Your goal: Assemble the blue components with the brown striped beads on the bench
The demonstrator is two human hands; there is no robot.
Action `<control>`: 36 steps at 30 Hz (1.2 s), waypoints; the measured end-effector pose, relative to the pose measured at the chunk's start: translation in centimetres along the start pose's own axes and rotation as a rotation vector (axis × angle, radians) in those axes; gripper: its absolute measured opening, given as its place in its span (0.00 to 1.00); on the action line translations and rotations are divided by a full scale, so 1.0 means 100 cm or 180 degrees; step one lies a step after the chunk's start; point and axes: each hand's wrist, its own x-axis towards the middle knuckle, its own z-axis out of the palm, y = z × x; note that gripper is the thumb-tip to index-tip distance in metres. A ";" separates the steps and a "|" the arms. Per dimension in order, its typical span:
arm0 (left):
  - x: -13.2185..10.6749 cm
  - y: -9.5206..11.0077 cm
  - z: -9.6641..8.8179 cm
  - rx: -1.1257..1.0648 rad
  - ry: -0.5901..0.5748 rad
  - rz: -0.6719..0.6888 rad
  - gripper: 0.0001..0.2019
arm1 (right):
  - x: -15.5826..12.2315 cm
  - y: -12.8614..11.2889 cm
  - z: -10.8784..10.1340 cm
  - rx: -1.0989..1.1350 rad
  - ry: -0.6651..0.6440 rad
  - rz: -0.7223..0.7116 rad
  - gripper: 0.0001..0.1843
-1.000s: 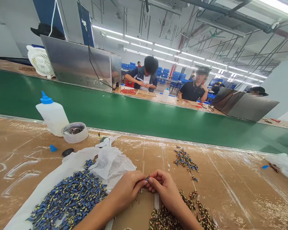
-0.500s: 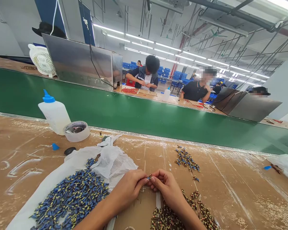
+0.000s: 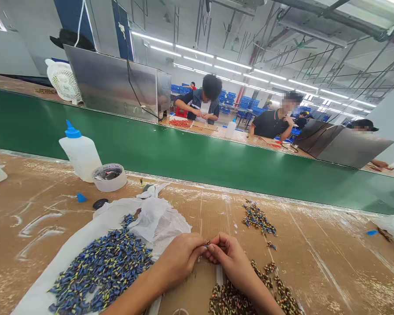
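A white plastic sheet (image 3: 85, 238) lies on the brown worktable (image 3: 315, 262), carrying a heap of blue and yellow parts (image 3: 101, 269) on the person's left. A smaller cluster of blue parts (image 3: 258, 218) sits farther out toward the green conveyor belt (image 3: 184, 155), and a pile of dark brown parts (image 3: 228, 299) lies just under the right wrist. Behind the sheet stand a white squeeze bottle with a blue cap (image 3: 79, 151) and a roll of tape (image 3: 110, 177) touching it. Across the belt, other people work at their own bench. The left hand (image 3: 179, 258) and right hand (image 3: 231, 258) meet fingertip to fingertip above the table, both pinched shut on one small part (image 3: 207, 243), mostly hidden between thumbs and forefingers; the other fingers curl inward
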 end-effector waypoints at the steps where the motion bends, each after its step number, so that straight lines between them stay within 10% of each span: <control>1: 0.000 -0.001 0.001 -0.0002 -0.0011 -0.0007 0.12 | 0.000 0.000 0.000 -0.0041 -0.0013 -0.0010 0.20; 14: 0.002 0.004 0.010 0.0217 0.0063 0.0037 0.09 | -0.001 0.013 0.003 -0.0884 0.0059 -0.0362 0.10; 36: 0.004 0.000 -0.002 -0.0199 0.0051 -0.0185 0.15 | 0.005 0.008 0.002 0.0358 0.0001 -0.0067 0.22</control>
